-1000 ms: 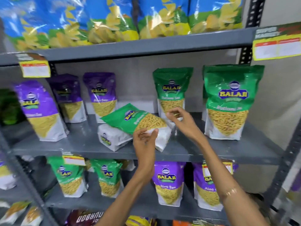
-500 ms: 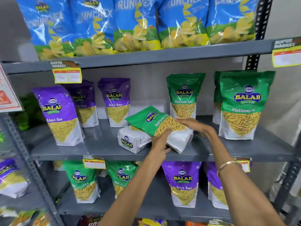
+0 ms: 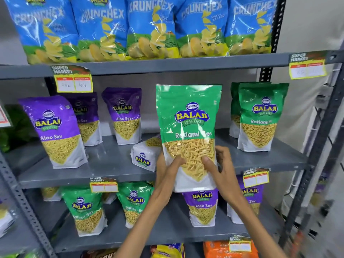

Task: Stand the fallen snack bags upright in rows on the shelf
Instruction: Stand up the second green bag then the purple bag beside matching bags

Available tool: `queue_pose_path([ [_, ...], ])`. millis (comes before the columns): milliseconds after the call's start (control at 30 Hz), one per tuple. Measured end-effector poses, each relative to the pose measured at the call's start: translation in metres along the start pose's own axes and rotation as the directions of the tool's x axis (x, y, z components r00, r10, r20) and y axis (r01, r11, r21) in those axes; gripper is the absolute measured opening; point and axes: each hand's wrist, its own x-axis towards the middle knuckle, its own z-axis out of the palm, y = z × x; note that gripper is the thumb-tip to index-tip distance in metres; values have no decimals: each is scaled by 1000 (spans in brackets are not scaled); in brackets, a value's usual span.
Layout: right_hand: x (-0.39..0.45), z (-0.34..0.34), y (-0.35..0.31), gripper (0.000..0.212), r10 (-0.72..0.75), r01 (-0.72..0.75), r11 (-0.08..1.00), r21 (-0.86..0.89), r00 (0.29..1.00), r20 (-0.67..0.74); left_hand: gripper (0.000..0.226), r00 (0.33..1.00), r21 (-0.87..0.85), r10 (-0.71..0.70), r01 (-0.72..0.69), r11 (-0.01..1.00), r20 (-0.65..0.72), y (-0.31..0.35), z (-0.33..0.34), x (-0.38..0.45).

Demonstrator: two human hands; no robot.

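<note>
Green Ratlami bag [image 3: 189, 127]: both hands [image 3: 193, 170] are gripping it; you're risking toppling the fallen bag [image 3: 144, 156] just left w/ its base.

A: Big green Ratlami Sev bag [image 3: 189, 127] sits dead centre of the frame, upright, label facing the camera, its white bottom edge hanging below the front lip of the grey middle shelf [image 3: 104, 164].

B: And the fallen bag [image 3: 144, 155]? Just left of centre, flat on that shelf, white base with the logo pointing forward, its right side hidden behind the green one.

A: Rest are standing. Three purple Aloo Sev bags [image 3: 54, 131] at middle left, and two green Ratlami bags [image 3: 260, 116] at middle right, one right behind the other.
</note>
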Motion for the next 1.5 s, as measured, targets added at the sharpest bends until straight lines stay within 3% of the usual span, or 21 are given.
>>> queue_pose_path([
  [200,-32,11,-40,52,-121,123,990,71,992,-28,56,986,-15,161,-161,987,45,32,-13,-41],
  [367,-37,12,-46,51,-157,159,983,87,987,-31,47,978,25,184,-187,982,94,37,-15,-50],
  [533,-32,1,-37,59,-110,108,990,94,994,16,63,986,27,133,-136,990,97,27,-14,-41],
  [700,-1,-32,-3,73,-28,1,986,166,987,160,54,989,148,67,-87,985,134,1,8,-7],
  [1000,90,-68,68,64,11,-13,998,60,999,33,47,963,241,-101,40,970,249,-41,71,103],
  [1200,131,-65,107,61,62,-61,998,20,997,-35,63,947,304,-192,110,946,256,-74,84,160],
  [1500,145,-67,135,68,133,-132,986,-99,991,3,65,924,298,-269,186,936,270,-96,75,191],
])
